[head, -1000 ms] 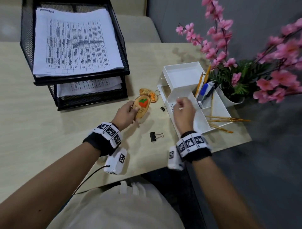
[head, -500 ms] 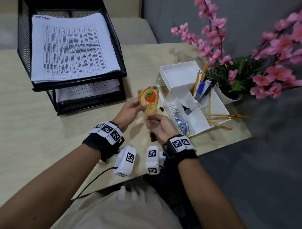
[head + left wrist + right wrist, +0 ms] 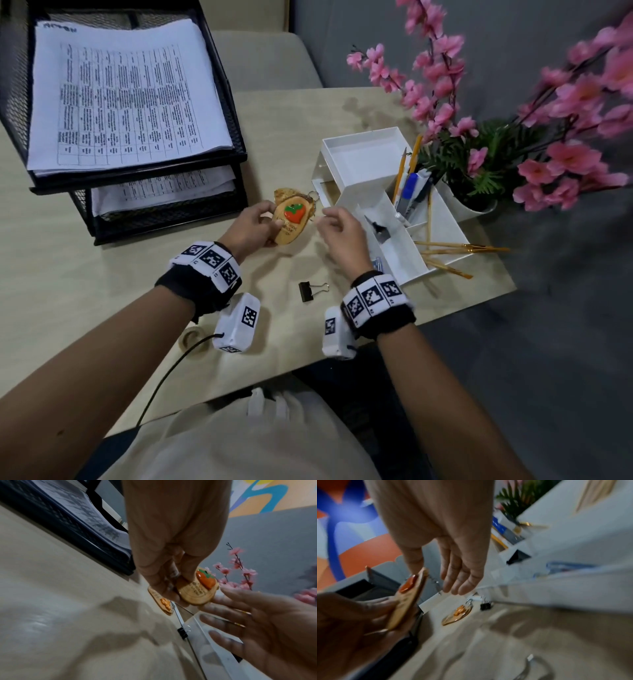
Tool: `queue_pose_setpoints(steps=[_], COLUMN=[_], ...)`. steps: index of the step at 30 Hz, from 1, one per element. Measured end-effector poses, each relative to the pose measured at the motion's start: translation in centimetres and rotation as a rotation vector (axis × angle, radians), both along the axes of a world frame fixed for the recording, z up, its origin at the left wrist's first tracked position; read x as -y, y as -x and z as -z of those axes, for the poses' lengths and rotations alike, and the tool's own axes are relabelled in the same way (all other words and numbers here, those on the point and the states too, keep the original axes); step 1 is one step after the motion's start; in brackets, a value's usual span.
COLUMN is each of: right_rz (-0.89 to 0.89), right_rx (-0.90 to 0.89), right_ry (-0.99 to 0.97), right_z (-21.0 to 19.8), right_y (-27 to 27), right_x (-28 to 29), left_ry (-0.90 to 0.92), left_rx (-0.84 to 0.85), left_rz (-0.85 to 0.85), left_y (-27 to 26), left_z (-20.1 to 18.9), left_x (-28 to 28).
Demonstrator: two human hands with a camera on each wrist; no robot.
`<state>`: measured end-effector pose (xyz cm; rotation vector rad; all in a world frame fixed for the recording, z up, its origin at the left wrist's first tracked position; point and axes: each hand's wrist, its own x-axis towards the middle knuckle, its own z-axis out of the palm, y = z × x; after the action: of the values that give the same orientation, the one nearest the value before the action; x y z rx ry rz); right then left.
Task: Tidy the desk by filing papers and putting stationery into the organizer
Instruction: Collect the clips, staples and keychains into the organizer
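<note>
Near bottom centre of the head view, a black binder clip (image 3: 310,290) lies flat on the desk (image 3: 68,274), between the two wrists; roll of tape (image 3: 191,337) at the desk's near edge, lower left. Mid-frame: left hand (image 3: 251,226) pinches a wooden keychain (image 3: 293,219) with a red fruit relief, thumb on its face, fingers curled behind, lifted off the surface. Right hand (image 3: 342,236) just beside it, fingers relaxed and spread, gripping nothing. Second keychain (image 3: 286,194) lies on the desk behind the first. Right of centre: white organizer (image 3: 359,161), pens and pencils upright in its tall slot. Loose brushes (image 3: 459,246) at its right side. Upper left: black mesh tray (image 3: 226,102), printed papers (image 3: 126,96) in both tiers.
</note>
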<state>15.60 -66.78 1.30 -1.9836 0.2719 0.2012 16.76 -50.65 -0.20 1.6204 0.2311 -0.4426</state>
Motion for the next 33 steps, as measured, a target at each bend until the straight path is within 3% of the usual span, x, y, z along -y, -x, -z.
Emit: queue_pose_setpoints(steps=[3, 6, 12, 18, 21, 26, 31, 33], right_rz=[-0.008, 0.025, 0.110, -0.034, -0.091, -0.154, 0.002, 0.033], right_rx=[-0.045, 0.031, 0.315, 0.082, -0.058, -0.027, 0.203, 0.211], right_ry=[-0.153, -0.075, 0.165, 0.344, 0.352, 0.444, 0.311, 0.132], right_z=[0.2, -1.3, -6.1, -5.7, -4.7, -3.6, -3.8, -4.3], right_y=[-0.8, -2.2, -8.2, -12.2, -12.7, -12.6, -10.5, -9.5], right_x=[-1.3, -1.0, 1.9, 3.1, 3.4, 3.3, 3.3, 2.8], left_ry=[0.014, -0.062, -0.694, -1.057, -1.175, -0.985, -0.621, -0.388], left_rx=[-0.001, 0.041, 0.254, 0.236, 0.241, 0.103, 0.170, 0.251], left_rz=[0.089, 0.147, 0.303, 0.635, 0.663, 0.549, 0.047, -0.115], left_y=[-0.6, -2.3, -7.6, -9.9, -9.3, -8.5, -7.7, -7.7], left_z=[0.0, -0.4, -0.3, 2.5, 3.3, 3.0, -1.3, -4.0], left_x=[1.1, 1.6, 2.3, 4.0, 4.3, 3.4, 2.8, 3.0])
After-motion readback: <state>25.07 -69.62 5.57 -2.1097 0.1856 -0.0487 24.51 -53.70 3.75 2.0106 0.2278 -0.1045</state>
